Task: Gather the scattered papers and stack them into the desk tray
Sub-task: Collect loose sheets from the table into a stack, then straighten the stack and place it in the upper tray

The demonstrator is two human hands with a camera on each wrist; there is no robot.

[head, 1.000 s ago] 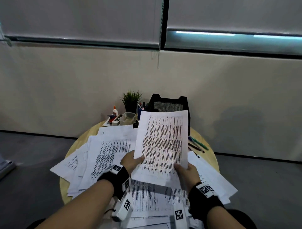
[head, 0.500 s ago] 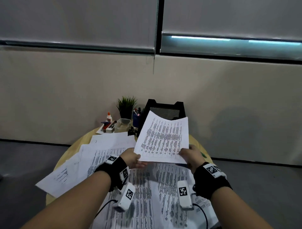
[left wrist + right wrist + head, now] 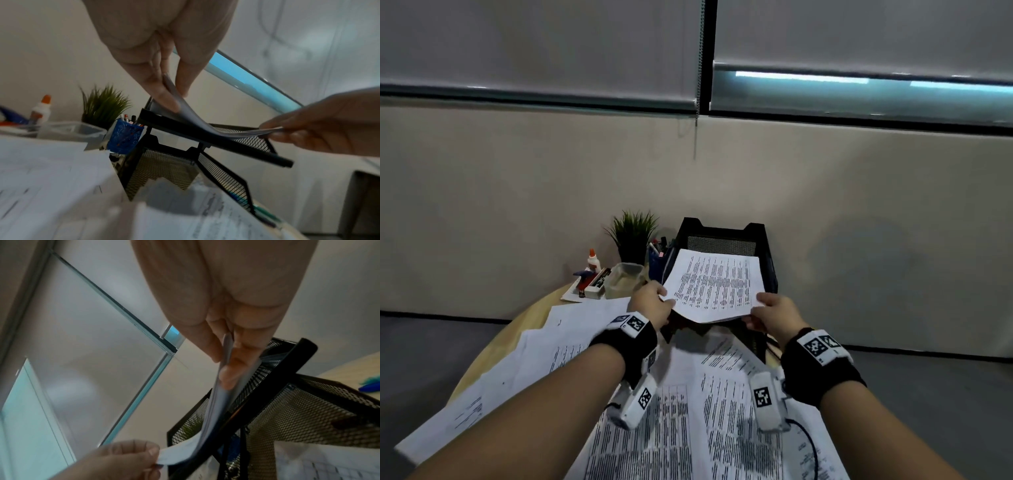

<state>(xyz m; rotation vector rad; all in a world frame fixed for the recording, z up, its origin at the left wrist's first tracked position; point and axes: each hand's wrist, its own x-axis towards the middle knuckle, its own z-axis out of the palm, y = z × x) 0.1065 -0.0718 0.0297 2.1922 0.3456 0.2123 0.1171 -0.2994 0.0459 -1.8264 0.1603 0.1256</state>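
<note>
Held sheets: a thin sheaf of printed papers (image 3: 717, 286), white with dense rows of black text, is held over the top tier of the black mesh desk tray (image 3: 726, 236). Its far short edge reaches into the tray and its near short edge is at the hands.
Long axis: it runs away from the person toward the wall, tilted slightly to the right at the far end. The sheaf sags in the middle between the two hands, and the wrist views show its underside resting on the tray's front bar.
Left hand: the left hand (image 3: 652, 305) pinches the near left corner of the sheaf, thumb on top and fingers beneath.
Right hand: the right hand (image 3: 777, 313) pinches the near right corner, thumb on top and fingers curled under the sheet.
Tray: it has two tiers, stands at the far edge of the round wooden table (image 3: 530, 318) against the wall, and has its open front facing the person.
Scattered papers: the loose printed sheets (image 3: 681, 418) cover most of the table in front of the tray, overlapping at different angles, some hanging past the left rim.
Beside the tray: on its left are a blue pen cup (image 3: 125, 138), a small potted plant (image 3: 633, 234), a clear plastic box (image 3: 625, 279) and a glue bottle (image 3: 593, 261).
</note>
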